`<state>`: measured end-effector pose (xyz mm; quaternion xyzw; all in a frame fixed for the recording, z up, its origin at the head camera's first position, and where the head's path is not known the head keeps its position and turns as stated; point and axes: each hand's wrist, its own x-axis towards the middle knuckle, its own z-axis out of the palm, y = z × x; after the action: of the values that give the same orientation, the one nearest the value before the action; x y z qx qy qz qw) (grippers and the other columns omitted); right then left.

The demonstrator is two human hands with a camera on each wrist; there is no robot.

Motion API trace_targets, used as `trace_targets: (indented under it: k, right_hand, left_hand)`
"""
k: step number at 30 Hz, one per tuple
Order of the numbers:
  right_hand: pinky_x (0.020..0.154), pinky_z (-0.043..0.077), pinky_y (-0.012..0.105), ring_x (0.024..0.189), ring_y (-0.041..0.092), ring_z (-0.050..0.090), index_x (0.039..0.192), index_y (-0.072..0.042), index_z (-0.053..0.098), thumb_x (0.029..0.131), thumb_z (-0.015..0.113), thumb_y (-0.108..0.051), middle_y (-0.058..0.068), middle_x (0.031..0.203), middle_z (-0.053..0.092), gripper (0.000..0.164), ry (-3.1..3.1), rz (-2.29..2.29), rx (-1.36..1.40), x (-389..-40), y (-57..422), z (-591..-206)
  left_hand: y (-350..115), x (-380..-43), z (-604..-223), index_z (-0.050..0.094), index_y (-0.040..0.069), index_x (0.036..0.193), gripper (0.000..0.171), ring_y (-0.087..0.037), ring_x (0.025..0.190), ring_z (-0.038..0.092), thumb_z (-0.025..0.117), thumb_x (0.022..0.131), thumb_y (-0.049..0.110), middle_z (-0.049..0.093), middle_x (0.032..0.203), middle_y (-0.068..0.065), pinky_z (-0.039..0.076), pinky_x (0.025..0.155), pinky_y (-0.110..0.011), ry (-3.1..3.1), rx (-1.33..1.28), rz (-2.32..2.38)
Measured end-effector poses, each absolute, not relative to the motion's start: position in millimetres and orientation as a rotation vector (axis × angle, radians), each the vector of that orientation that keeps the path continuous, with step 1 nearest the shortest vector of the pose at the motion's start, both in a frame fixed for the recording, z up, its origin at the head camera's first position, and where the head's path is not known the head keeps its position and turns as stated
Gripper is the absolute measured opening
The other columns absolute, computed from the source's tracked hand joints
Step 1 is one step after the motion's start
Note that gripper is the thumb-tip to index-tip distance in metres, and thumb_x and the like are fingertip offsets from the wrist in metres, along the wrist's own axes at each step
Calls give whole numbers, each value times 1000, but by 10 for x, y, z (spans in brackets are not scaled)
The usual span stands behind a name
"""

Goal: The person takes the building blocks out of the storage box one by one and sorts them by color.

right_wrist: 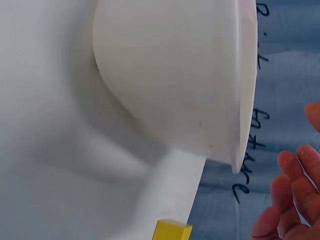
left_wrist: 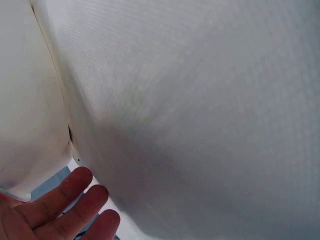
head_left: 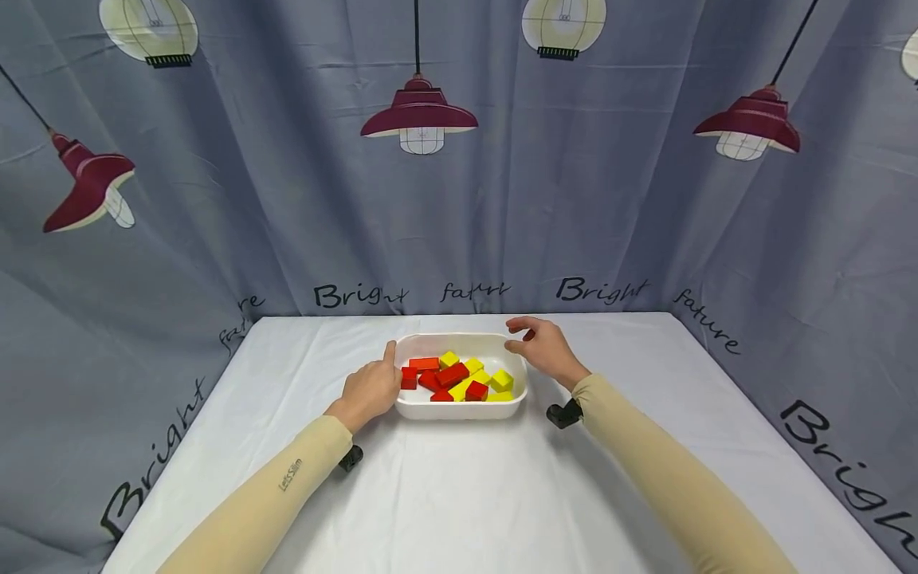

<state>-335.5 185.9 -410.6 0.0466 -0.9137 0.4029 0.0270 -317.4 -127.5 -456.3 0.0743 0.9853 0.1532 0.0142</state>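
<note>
A white plastic tray stands on the table, filled with several red blocks and yellow blocks. My left hand is at the tray's left end, one finger extended along the rim. In the left wrist view, three fingers reach past the tray's outer wall, held loosely. At the right end, my right hand has its thumb and fingers spread apart beside the rim. The right wrist view shows those fingers apart from the tray wall, with nothing between them.
One yellow block shows beyond the tray at the bottom of the right wrist view. White cloth covers the table, and a grey-blue curtain with printed lamps and lettering hangs behind its far edge.
</note>
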Motion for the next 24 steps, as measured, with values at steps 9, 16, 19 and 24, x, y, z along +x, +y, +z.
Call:
trace_targets:
  k: [9,16,19,24]
  right_hand:
    - [82,47,35,103,28,53,133,-12,64,90,73,-21,13,127,66,46,-2795,1367,143,-3266,1779,-4131]
    - [87,46,36,104,29,53,134,-7,63,90,72,-19,11,121,68,46,-2767,1437,110,-3201,1702,-4196]
    - [91,46,37,105,28,55,133,-6,64,90,72,-18,9,117,70,45,-2768,1431,85,-3174,1679,-4239]
    - [92,49,37,105,27,57,130,-4,65,90,73,-14,9,111,71,42,-2773,1421,40,-3130,1656,-4301]
  left_hand:
    - [-1280,-3193,-4554,20,4,160,65,-21,75,58,43,102,23,69,99,-11,49,61,-38,3064,238,480]
    - [-1293,-3186,-4528,19,4,160,64,-22,77,59,42,103,23,70,109,-13,49,62,-39,3060,242,478]
    - [-1299,-3181,-4531,19,4,160,64,-22,77,59,42,103,23,70,110,-13,49,62,-39,3058,238,480]
    - [-1291,-3180,-4530,18,5,160,65,-22,77,59,42,103,24,70,109,-12,49,62,-39,3055,232,491]
